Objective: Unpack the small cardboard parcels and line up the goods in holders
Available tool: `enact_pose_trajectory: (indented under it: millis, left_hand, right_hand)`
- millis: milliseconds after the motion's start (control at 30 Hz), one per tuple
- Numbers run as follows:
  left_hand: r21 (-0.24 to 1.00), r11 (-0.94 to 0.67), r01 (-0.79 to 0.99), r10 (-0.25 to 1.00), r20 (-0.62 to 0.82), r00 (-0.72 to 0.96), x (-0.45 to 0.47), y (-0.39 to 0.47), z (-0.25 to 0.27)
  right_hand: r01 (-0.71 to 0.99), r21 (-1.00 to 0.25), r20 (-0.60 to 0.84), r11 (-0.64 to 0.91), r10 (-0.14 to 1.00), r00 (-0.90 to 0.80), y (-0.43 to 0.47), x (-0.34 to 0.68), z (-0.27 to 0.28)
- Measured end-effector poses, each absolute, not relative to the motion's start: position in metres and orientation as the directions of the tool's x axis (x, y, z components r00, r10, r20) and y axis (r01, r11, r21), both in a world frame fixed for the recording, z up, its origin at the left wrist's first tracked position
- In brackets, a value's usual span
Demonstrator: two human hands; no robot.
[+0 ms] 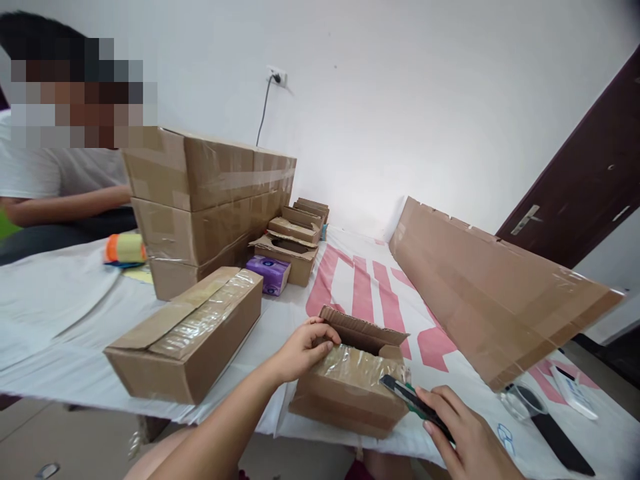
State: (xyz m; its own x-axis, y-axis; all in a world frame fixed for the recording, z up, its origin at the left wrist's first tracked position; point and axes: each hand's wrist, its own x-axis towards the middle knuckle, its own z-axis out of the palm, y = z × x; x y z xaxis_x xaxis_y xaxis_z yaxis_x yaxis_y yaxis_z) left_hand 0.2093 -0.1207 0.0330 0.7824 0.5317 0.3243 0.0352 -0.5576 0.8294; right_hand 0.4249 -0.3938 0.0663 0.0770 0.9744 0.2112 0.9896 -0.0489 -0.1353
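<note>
A small cardboard box (345,403) with clear tape across its front top edge stands at the table's near edge, its back flap raised. My left hand (304,352) is closed over the box's left rim, fingers curled on the taped edge. In my right hand (463,423) is a box cutter (411,396) with a black and green body. Its tip lies at the taped top near the box's right end; I cannot tell whether the blade touches the tape. The inside of the box is mostly hidden.
A longer taped box (220,353) lies to the left, before stacked cartons (220,180). Beyond are a purple pack (269,273) and several opened boxes (295,257). A large cardboard sheet (480,287) leans at right, near a tape dispenser (550,427). Another person (60,173) sits left.
</note>
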Motion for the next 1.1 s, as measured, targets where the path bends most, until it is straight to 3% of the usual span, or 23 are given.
enact_pose_trajectory:
  millis: [267,500,600,700,867,933,1100]
  left_hand:
    - [0.806,-0.591,0.042,0.521,0.342,0.782,0.210,-0.125,0.035]
    - [0.776,-0.630,0.027,0.477,0.359,0.802,0.209,-0.125,0.037]
    - [0.771,-0.636,0.024,0.470,0.363,0.805,0.209,-0.124,0.036]
    - [0.771,-0.636,0.030,0.478,0.364,0.800,0.209,-0.123,0.035]
    - [0.773,-0.635,0.018,0.478,0.374,0.795,0.210,-0.123,0.036]
    - [0.766,-0.643,0.017,0.470,0.377,0.798,0.209,-0.124,0.037]
    - [0.753,-0.658,0.022,0.464,0.382,0.799,0.209,-0.126,0.039]
  right_hand:
    - [0.929,-0.351,0.031,-0.114,0.991,0.133,-0.389,0.423,0.074]
    - [0.734,-0.621,-0.163,-0.274,0.962,0.221,-0.382,0.413,0.091]
    - [0.673,-0.670,-0.228,-0.314,0.949,0.216,-0.378,0.407,0.097]
    - [0.718,-0.625,-0.197,-0.306,0.952,0.234,-0.379,0.405,0.094]
    - [0.902,-0.384,0.004,-0.199,0.976,0.217,-0.388,0.411,0.077]
    - [0.894,-0.417,0.022,-0.164,0.981,0.191,-0.389,0.413,0.072]
    - [0.683,-0.700,-0.071,-0.210,0.972,0.226,-0.382,0.408,0.069]
